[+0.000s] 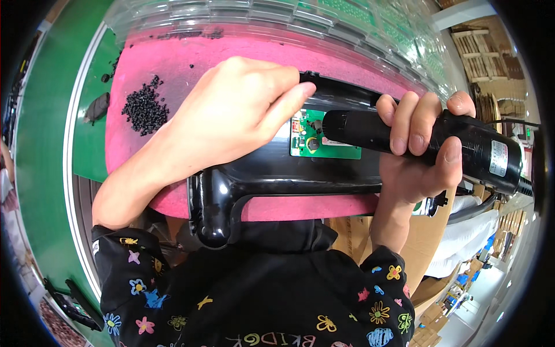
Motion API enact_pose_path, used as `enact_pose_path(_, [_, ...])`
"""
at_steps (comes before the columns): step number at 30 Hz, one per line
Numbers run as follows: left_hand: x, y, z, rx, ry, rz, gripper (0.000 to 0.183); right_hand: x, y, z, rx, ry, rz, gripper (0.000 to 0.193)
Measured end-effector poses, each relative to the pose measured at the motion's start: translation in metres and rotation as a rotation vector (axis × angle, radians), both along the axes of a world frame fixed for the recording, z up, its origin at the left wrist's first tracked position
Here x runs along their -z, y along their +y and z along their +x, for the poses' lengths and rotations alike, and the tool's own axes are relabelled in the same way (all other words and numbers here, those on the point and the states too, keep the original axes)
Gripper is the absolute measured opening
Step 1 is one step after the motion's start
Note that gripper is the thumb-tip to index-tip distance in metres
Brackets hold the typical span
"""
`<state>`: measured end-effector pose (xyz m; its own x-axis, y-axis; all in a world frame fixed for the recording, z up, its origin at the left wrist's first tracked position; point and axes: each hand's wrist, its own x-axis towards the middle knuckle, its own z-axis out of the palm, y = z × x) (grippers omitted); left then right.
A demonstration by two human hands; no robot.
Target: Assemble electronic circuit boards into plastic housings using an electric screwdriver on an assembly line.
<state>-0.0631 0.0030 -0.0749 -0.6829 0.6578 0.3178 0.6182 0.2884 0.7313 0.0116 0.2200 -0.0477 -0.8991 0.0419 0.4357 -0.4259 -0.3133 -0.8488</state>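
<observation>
Head view: right fingers [423, 118] grip black corded tool [370, 128], white printed label [498, 158]; left fingers [286, 110] curled, grasp unclear.

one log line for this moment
left hand: over black housing | right hand: gripping black handheld tool over green circuit board | small black parts: piled on pink mat

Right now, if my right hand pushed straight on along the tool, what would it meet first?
Likely the board, at the front end of the tool; depth is unclear, so they may already touch.

blk tool [363, 128] | grn pcb [335, 152] | pink mat [179, 58] | blk flwr-print top [272, 289]
</observation>
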Motion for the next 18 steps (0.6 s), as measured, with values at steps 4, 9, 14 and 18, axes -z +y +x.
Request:
enact_pose_path(4, [0.003,0.002,0.001,0.069,-0.026,-0.082,0.022,-0.008,-0.012,-0.004,0.051,-0.025,0.069,0.039])
enact_pose_path(9, [0.009,-0.004,0.0,0.119,0.021,-0.12,0.015,-0.015,-0.023,-0.011,0.051,-0.041,0.153,0.04])
enact_pose_path(14, [0.009,-0.008,-0.002,0.172,0.051,-0.115,0.013,-0.014,-0.024,-0.024,-0.05,-0.094,0.253,0.043])
enact_pose_path(18, [0.008,-0.009,-0.003,0.195,0.047,-0.126,0.012,-0.011,-0.025,-0.031,-0.15,-0.099,0.172,0.049])
